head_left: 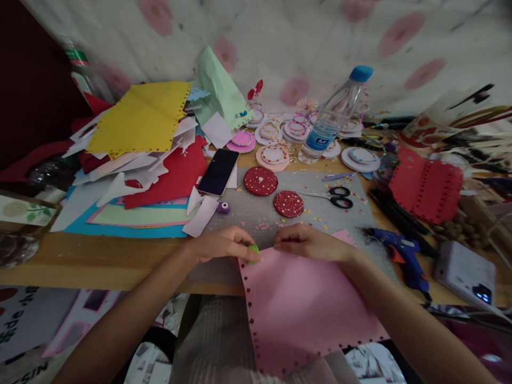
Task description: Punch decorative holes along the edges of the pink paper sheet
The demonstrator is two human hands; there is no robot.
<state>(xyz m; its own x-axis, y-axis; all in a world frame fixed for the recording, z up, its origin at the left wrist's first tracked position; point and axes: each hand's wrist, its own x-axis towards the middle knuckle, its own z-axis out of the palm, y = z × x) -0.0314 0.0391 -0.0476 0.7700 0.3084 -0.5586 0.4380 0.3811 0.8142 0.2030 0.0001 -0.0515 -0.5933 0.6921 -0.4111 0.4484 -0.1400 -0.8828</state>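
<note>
A pink sheet of paper (304, 298) hangs over the table's front edge towards my lap. Small flower-shaped holes run along its left and lower edges. My left hand (228, 245) is closed on a small green craft punch (253, 254) at the sheet's upper left corner. Beside it, my right hand (308, 242) pinches the sheet's far edge, its fingertips partly hidden. Just beyond my hands, tiny punched paper bits lie on a grey cutting mat (240, 213). A purple punch (224, 208) stands near the mat's left side.
Two dark red discs (261, 181) and black-handled scissors (340, 197) lie on the mat. A phone (218, 172) rests beside stacked papers (140, 117). Behind stand a water bottle (332, 117) and several beaded rings on paper discs. A blue glue gun (404, 253) lies at right.
</note>
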